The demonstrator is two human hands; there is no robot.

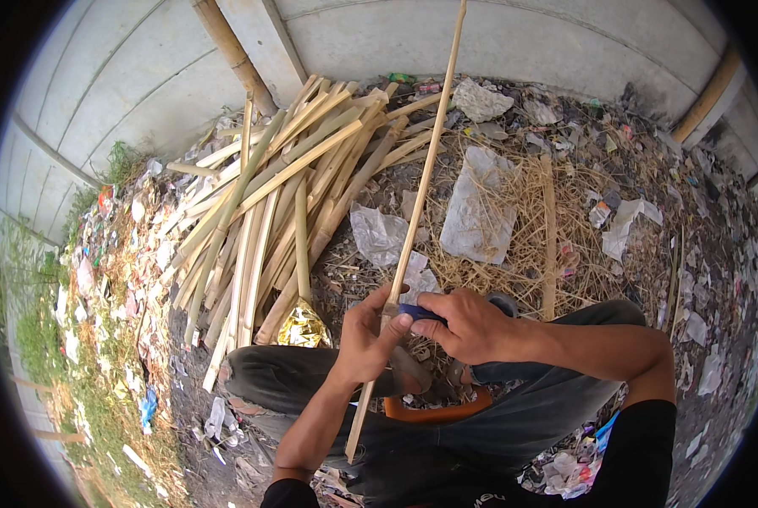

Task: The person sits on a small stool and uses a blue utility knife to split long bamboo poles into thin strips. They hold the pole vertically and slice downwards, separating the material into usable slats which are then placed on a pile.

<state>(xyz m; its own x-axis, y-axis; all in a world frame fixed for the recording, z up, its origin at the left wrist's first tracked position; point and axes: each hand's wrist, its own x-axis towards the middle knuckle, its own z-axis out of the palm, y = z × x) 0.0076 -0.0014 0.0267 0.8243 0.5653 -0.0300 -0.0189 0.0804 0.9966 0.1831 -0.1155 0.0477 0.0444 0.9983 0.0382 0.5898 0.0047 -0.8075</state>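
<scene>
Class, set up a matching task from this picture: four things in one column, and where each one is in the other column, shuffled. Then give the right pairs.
Things:
1. thin bamboo strip
2. pile of split bamboo
3. blue-handled tool
4. clear plastic sheet

Places:
A. lying on dry straw
B. gripped in the right hand
C. stacked by the grey wall
D. steadied by the left hand, reaching up past the wall

Pairs: 1-D, 2-C, 3-B, 4-A

Littered outdoor yard: split bamboo pile [269, 195], concrete wall [481, 34], trash-strewn ground [692, 279].
</scene>
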